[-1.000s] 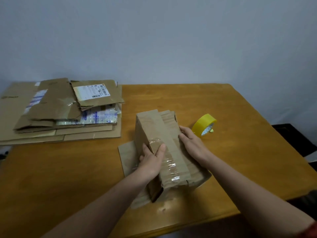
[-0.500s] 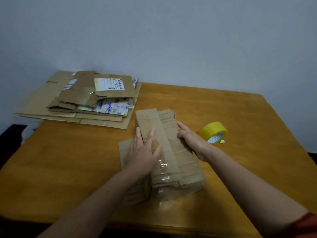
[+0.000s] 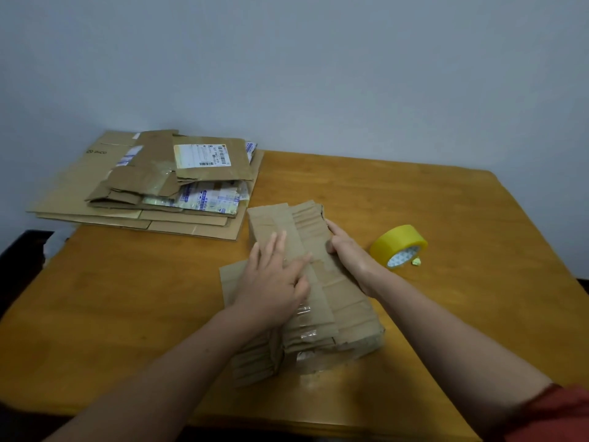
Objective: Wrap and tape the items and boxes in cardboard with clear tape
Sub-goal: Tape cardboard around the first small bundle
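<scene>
Cardboard bundle (image 3: 347,301): brown corrugated wrap, lying lengthwise towards the table's near edge, about midway along it.
Wrap strip: a narrower cardboard band runs along the bundle's top; clear tape (image 3: 306,330) glints across its near end, so that end looks fastened already.
Left hand (image 3: 274,282): laid flat with fingers straight and spread on the strip, pressing it down, probably to keep the fold from springing up.
Right hand (image 3: 349,253): clasps the bundle's right edge, thumb on top and fingers down the side, bracing it against the left hand's push.
Loose flap (image 3: 229,282): a flat piece of the wrap sticks out from under the bundle on its left, lying on the table and not yet folded up.
Tape roll (image 3: 398,245): yellow, tilted on its side just right of the right hand, within easy reach for the next strip.
Flattened boxes (image 3: 153,186): spare cardboard stacked at the far left corner, overhanging the table's edge.
Table (image 3: 414,193): orange-brown wood.
Step, as I judge it: holding the wrap shut before more tape goes on.
</scene>
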